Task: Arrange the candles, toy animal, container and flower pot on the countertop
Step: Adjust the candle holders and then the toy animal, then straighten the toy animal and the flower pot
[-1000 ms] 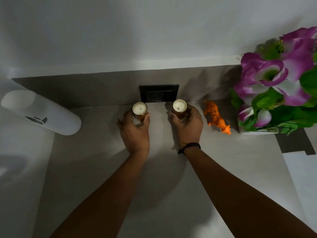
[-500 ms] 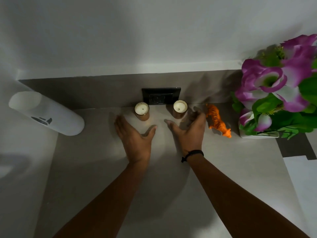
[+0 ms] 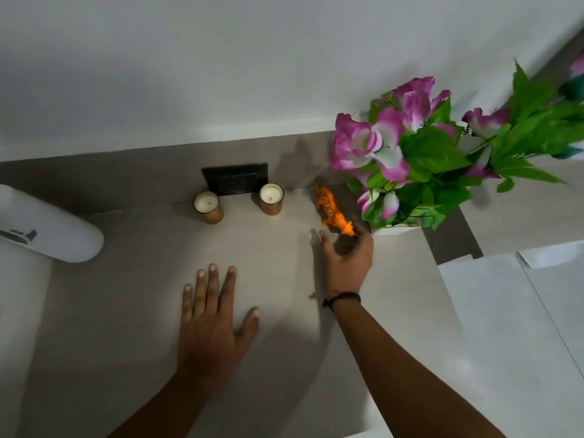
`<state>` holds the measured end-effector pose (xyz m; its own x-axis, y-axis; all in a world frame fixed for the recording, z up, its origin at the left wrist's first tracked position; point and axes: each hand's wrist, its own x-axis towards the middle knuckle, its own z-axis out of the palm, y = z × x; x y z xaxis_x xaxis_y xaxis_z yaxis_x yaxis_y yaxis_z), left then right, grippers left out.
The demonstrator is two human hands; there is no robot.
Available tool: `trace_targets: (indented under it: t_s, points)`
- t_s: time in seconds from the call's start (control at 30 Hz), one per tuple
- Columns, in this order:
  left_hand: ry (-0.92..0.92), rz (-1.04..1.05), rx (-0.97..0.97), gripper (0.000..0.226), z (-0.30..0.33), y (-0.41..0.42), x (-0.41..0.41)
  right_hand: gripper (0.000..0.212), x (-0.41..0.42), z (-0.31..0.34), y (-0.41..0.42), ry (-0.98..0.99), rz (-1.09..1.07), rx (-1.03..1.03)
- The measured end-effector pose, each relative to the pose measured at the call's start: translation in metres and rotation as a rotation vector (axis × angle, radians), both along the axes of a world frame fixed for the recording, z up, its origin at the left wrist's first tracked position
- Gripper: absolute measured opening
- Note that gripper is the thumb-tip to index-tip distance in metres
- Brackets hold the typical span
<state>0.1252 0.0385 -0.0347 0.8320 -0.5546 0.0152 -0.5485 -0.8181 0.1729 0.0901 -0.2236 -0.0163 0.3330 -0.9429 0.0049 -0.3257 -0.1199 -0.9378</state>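
Two small candles in copper-coloured glasses stand at the back of the countertop (image 3: 142, 311), the left candle (image 3: 208, 207) and the right candle (image 3: 271, 198), on either side of a black wall socket. An orange toy tiger (image 3: 332, 210) stands to their right, beside a white flower pot (image 3: 395, 229) holding pink flowers and green leaves. A tall white container (image 3: 47, 227) stands at the far left. My left hand (image 3: 211, 317) lies flat on the countertop, fingers spread. My right hand (image 3: 346, 257) is open, its fingers curled just in front of the tiger's head, not gripping it.
The black socket plate (image 3: 236, 178) sits on the grey backsplash between the candles. A white surface (image 3: 512, 327) lies at a different level to the right of the countertop. The white wall rises behind everything.
Both hands have let go of the candles, which stay by the socket. My left hand drew back and lies flat; my right hand moved right, up to the tiger.
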Motion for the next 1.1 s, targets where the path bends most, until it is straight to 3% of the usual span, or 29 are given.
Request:
trace_targets:
  t_s: [0.13,0.4,0.53,0.63,0.73,0.83,1.1]
  points:
    - [0.021,-0.002,-0.008,0.092,-0.001,0.000,-0.002,0.039,0.019,-0.007,-0.012,-0.023,-0.027,0.014]
    - [0.045,-0.002,0.032,0.092,-0.003,-0.001,-0.001,0.036,0.028,-0.016,-0.012,-0.012,-0.062,0.009]
    - [0.037,-0.008,0.038,0.091,-0.001,0.000,-0.001,0.058,0.004,-0.010,-0.005,-0.016,-0.029,-0.021]
    - [0.042,-0.008,0.034,0.091,0.005,-0.002,-0.001,0.069,-0.040,-0.012,-0.005,-0.004,-0.128,-0.037]
    - [0.047,0.003,0.018,0.091,0.009,-0.004,-0.004,0.089,-0.065,-0.011,-0.030,0.023,-0.233,-0.013]
    - [0.039,-0.005,0.027,0.091,0.007,-0.004,-0.004,0.106,-0.057,-0.004,-0.058,0.054,-0.208,0.003]
    - [0.036,-0.012,0.048,0.092,-0.002,-0.002,-0.001,0.069,-0.032,-0.007,-0.092,-0.005,-0.143,-0.108]
